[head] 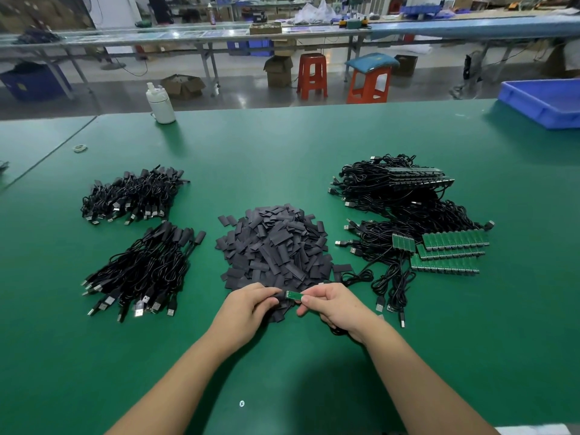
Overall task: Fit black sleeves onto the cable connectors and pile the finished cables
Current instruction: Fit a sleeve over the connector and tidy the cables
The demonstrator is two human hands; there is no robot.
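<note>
A heap of flat black sleeves (273,243) lies mid-table. At its near edge my right hand (329,304) pinches a cable's small green connector board (294,295), and the cable loops under that wrist. My left hand (251,304) pinches a black sleeve (277,299) at the board's left tip. Two piles of sleeved cables sit to the left, one far (135,194) and one near (141,271). On the right lies a tangle of bare cables with rows of green boards (439,246).
A white bottle (160,105) stands at the table's far edge, left of centre. A blue plastic tray (546,102) sits at the far right corner. A small coil of rubber bands (80,148) lies far left. Green mat stretches in front of my arms.
</note>
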